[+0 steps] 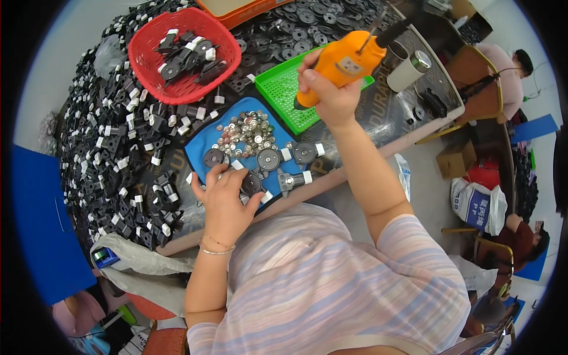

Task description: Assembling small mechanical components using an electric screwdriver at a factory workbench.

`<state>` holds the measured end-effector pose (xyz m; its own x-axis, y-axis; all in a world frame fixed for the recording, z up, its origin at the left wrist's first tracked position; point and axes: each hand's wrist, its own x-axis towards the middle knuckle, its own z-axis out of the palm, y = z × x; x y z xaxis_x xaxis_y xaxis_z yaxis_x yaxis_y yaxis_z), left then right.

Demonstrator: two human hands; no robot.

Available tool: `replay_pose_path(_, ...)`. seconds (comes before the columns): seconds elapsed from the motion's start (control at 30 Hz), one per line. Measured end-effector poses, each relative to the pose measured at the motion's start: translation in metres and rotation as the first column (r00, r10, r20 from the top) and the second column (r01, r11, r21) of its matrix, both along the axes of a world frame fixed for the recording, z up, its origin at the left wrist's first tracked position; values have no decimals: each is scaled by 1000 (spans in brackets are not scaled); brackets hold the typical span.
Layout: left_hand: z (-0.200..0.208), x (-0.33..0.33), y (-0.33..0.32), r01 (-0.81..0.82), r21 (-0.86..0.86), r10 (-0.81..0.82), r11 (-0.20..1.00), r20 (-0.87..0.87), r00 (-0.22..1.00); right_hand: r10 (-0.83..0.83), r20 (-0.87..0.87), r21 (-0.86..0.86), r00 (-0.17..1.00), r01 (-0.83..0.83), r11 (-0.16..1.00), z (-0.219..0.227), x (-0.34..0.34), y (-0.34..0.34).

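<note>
My right hand (337,97) is wrapped round an orange electric screwdriver (346,59), raised over the green tray with its black nose pointing down to the left. On a blue cloth (198,145), my left hand (226,192) has its thumb and index finger bent around a black part with a round disc and white tab (251,184). Similar black disc parts (268,159) lie beside it, one (213,157) just beyond the fingertips. Another black part (294,181) near the table edge shows a shiny metal centre. Above them spreads a pile of small round metal pieces (245,133).
A red basket (142,65) holds several black-and-white parts. The green perforated tray (278,77) lies under the screwdriver. Heaped black parts (118,148) cover the left; black discs (307,21) lie at the back. A white lidded cup (408,72) stands right. People sit farther off.
</note>
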<state>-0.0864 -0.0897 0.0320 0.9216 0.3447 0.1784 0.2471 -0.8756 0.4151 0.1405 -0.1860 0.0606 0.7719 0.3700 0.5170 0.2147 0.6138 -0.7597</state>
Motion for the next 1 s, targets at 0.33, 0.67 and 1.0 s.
replay_pose_path(0.33,5,5,-1,3,29,-3,1000,-8,1000,18,55,-44,998,-16,999,-3,2,3)
replay_pose_path(0.67,-9,5,0,-4,23,5,1000,-37,999,23,68,-52,997,-20,998,-1,0,5)
replay_pose_path(1.0,-18,2,1,-7,-31,8,999,44,999,435,22,-6,900,-435,901,33,-51,-13)
